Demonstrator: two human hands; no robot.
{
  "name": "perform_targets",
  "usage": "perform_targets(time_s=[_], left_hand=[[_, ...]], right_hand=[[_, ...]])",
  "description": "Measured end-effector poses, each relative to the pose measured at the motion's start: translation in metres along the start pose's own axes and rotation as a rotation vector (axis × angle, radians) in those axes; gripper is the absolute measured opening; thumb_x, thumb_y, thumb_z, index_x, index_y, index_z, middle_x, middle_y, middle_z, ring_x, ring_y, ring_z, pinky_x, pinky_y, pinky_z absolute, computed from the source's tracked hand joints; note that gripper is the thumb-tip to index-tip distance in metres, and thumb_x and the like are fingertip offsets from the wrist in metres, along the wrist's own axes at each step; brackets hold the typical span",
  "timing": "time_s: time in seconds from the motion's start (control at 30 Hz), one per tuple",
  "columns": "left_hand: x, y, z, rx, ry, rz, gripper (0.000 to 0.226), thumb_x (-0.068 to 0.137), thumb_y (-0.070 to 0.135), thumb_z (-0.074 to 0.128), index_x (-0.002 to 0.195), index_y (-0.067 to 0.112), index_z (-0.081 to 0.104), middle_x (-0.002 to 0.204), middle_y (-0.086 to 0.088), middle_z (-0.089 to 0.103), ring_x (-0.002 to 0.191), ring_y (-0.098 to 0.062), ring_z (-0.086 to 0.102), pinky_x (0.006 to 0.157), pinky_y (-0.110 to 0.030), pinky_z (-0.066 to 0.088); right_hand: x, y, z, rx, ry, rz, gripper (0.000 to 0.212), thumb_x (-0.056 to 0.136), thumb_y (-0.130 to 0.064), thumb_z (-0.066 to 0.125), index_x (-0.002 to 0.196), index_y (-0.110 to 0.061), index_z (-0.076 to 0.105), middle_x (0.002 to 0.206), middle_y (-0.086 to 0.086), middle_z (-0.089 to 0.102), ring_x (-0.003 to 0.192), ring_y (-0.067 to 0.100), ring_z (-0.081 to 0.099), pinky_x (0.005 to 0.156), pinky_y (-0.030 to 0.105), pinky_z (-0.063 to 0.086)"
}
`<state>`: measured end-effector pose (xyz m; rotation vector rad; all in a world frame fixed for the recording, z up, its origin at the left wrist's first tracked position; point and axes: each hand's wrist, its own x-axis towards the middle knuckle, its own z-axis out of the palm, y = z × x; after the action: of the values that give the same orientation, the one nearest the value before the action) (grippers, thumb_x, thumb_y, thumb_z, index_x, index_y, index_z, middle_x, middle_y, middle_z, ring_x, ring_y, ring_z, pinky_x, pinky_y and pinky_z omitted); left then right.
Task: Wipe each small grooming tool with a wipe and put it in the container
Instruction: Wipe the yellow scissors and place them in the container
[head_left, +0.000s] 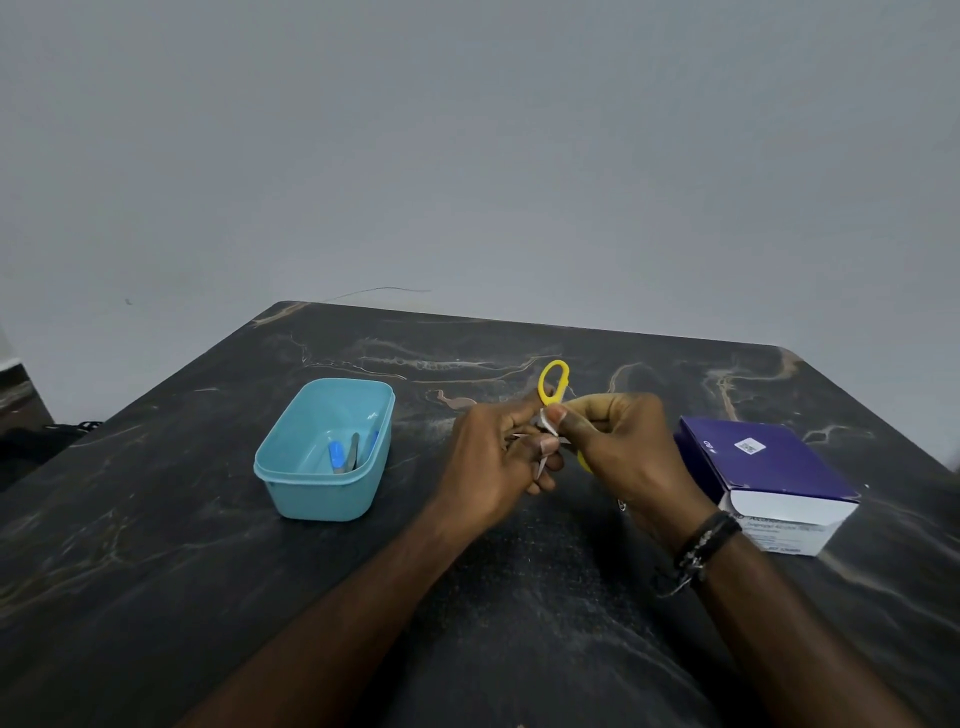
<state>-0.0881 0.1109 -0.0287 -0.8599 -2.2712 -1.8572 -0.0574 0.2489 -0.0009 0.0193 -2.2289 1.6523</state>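
Note:
Small scissors with yellow handles (554, 382) are held up above the middle of the table, one handle loop pointing away from me. My left hand (493, 460) grips the scissors from the left. My right hand (618, 447) pinches a small white wipe (549, 425) against the metal part between the two hands. The blades are mostly hidden by my fingers. A light blue container (324, 449) stands to the left and holds a blue-handled tool (336, 456) and a metal tool (354, 451).
A purple and white box of wipes (766, 480) lies at the right of the dark marble table (208, 571). A plain grey wall rises behind the table's far edge. A black wristband sits on my right wrist (706, 545).

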Motion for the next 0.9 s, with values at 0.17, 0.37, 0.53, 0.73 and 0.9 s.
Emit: perform_targets(time_s=[0.17,0.37,0.53,0.73,0.9], left_hand=[[-0.0002,-0.0008,0.0046,-0.032,-0.032,0.004,0.035,0.095,0.004,0.053,0.126,0.018,0.062,0.072,-0.014,0.07,0.056,-0.021,0.069,0.054,-0.03,0.057],[-0.0006,-0.0011,0.0044,0.001,-0.036,0.034,0.042,0.095,0.005,0.052,0.133,0.022,0.056,0.071,-0.011,0.07,0.057,-0.018,0.069,0.054,-0.027,0.057],[-0.0009,-0.0031,0.0052,0.029,-0.037,0.039,0.044,0.095,0.005,0.053,0.137,0.02,0.054,0.07,-0.009,0.07,0.056,-0.018,0.069,0.053,-0.025,0.055],[-0.0017,-0.0027,0.0056,0.037,-0.044,0.003,0.036,0.095,0.006,0.052,0.129,0.016,0.06,0.07,-0.008,0.07,0.056,-0.019,0.069,0.052,-0.027,0.056],[0.0003,-0.0033,0.0017,0.063,-0.003,-0.005,0.024,0.094,0.005,0.053,0.111,0.013,0.068,0.068,-0.008,0.07,0.054,-0.017,0.069,0.05,-0.026,0.056]], right_hand=[[0.0011,-0.0019,-0.0025,0.033,0.147,0.006,0.024,0.087,-0.032,0.07,0.077,-0.011,0.076,0.055,0.012,0.058,0.047,0.017,0.043,0.041,0.025,0.037],[0.0012,-0.0021,0.0009,0.043,0.22,0.001,0.025,0.088,-0.034,0.069,0.073,-0.015,0.074,0.069,0.028,0.066,0.055,0.022,0.051,0.046,0.032,0.043],[0.0016,-0.0001,-0.0005,0.003,0.254,-0.027,0.025,0.088,-0.036,0.067,0.078,-0.015,0.074,0.078,0.025,0.069,0.057,0.026,0.056,0.045,0.035,0.049],[0.0018,0.0011,-0.0015,-0.043,0.251,-0.066,0.021,0.088,-0.033,0.069,0.077,-0.016,0.075,0.064,0.019,0.068,0.052,0.019,0.055,0.047,0.031,0.048],[-0.0004,0.0034,0.0029,-0.053,0.117,-0.014,0.021,0.089,-0.024,0.069,0.078,-0.008,0.075,0.048,-0.004,0.058,0.037,0.0,0.042,0.04,0.018,0.036]])
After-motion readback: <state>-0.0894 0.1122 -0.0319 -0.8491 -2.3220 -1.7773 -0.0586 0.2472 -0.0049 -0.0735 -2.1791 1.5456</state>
